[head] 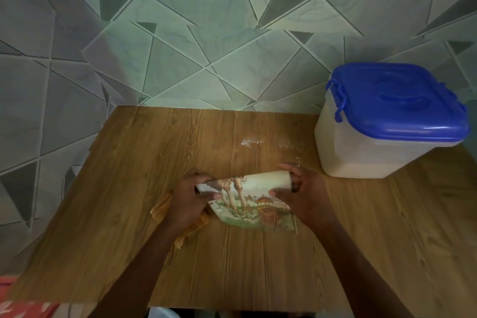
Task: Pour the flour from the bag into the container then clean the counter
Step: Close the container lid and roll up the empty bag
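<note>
The empty flour bag (254, 199), printed with a palace picture, lies flat on the wooden counter (180, 142) and is partly rolled up at its far end. My left hand (189, 196) grips the roll's left end and my right hand (300, 193) grips its right end. The translucent container (366, 152) stands at the right, filled with flour, its blue lid (397, 103) on. A thin dusting of spilled flour (251, 142) lies on the counter beyond the bag. An orange cloth (191, 230) lies under my left hand and wrist.
A tiled wall with a triangle pattern (206, 33) rises directly behind the counter. The counter's left edge runs diagonally, with wall tiles beyond it. Red patterned fabric (15, 304) shows at the bottom left corner.
</note>
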`<state>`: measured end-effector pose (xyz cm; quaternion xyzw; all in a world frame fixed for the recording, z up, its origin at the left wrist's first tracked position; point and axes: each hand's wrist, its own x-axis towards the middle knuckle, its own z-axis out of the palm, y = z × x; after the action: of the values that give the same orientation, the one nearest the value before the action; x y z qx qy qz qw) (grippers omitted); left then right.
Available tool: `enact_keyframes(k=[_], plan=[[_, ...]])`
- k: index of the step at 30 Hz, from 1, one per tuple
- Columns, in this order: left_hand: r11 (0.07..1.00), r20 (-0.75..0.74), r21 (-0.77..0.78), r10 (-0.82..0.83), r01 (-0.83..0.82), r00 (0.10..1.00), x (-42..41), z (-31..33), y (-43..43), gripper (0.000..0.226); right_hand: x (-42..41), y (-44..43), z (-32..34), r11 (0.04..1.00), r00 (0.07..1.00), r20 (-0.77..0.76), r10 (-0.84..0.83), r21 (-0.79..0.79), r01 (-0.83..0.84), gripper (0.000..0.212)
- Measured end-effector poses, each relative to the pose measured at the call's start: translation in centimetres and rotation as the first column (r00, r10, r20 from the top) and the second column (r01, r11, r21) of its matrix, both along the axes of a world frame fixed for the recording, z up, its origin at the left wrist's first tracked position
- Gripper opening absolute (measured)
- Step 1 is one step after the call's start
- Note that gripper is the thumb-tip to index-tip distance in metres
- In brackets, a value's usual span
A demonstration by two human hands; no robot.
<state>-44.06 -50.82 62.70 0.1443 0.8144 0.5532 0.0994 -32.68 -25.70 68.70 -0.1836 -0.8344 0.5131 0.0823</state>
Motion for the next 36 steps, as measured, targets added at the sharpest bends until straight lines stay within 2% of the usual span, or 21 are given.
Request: enact_keyframes(k=[2,5,9,12,14,17,19,21,26,29,32,33,36], plan=[[0.999,-0.038,0.002,0.035,-0.035,0.999,0.1,0.0,0.1,0.025,-0.1,0.1,0.3,0.990,1.000,-0.011,-0.014,0.141,0.016,0.050],[0.996,-0.062,-0.016,0.084,-0.085,0.995,0.4,-0.2,0.4,0.017,-0.3,0.5,0.4,0.961,0.997,-0.075,0.008,0.276,0.013,0.040],[0.989,-0.110,-0.014,0.145,-0.147,0.983,1.1,0.7,1.3,0.024,-1.0,1.9,0.3,0.924,0.990,-0.124,0.071,0.381,-0.018,0.034],[0.974,-0.104,0.040,0.224,-0.221,0.969,2.4,1.7,2.3,0.023,-1.7,3.7,0.2,0.886,0.969,-0.200,0.147,0.462,-0.039,0.037],[0.963,-0.103,0.084,0.266,-0.258,0.959,2.9,2.0,2.9,0.024,-2.0,4.8,-0.2,0.917,0.954,-0.224,0.199,0.385,-0.101,0.045],[0.932,-0.089,0.159,0.343,-0.327,0.935,4.3,3.2,4.1,0.013,-1.6,6.2,-0.5,0.971,0.958,-0.165,0.234,0.079,-0.224,0.060],[0.917,-0.076,0.192,0.370,-0.351,0.926,5.0,3.6,4.7,0.010,-1.5,6.6,-1.3,0.968,0.956,-0.161,0.247,0.003,-0.250,0.059],[0.911,-0.086,0.195,0.384,-0.362,0.919,5.9,4.0,5.4,0.017,-1.2,7.1,-1.7,0.964,0.951,-0.192,0.243,-0.058,-0.258,0.052],[0.874,-0.055,0.202,0.461,-0.443,0.885,8.7,3.7,6.9,0.024,-0.9,8.2,-1.9,0.967,0.945,-0.231,0.231,-0.049,-0.248,0.028],[0.844,0.047,0.238,0.485,-0.481,0.873,10.7,2.4,7.5,0.050,-0.7,8.5,-1.9,0.968,0.937,-0.260,0.232,-0.029,-0.248,0.026],[0.830,0.104,0.185,0.515,-0.526,0.851,12.2,0.5,7.8,0.071,-0.3,8.5,-2.1,0.963,0.935,-0.246,0.255,-0.024,-0.269,0.027],[0.825,0.132,0.187,0.517,-0.534,0.846,12.5,-0.1,7.7,0.069,-0.2,8.5,-2.2,0.961,0.936,-0.238,0.260,-0.033,-0.276,0.026],[0.823,0.177,0.193,0.507,-0.535,0.844,13.8,-1.2,7.6,0.045,-0.1,8.4,-2.9,0.953,0.939,-0.215,0.270,-0.078,-0.292,0.023]])
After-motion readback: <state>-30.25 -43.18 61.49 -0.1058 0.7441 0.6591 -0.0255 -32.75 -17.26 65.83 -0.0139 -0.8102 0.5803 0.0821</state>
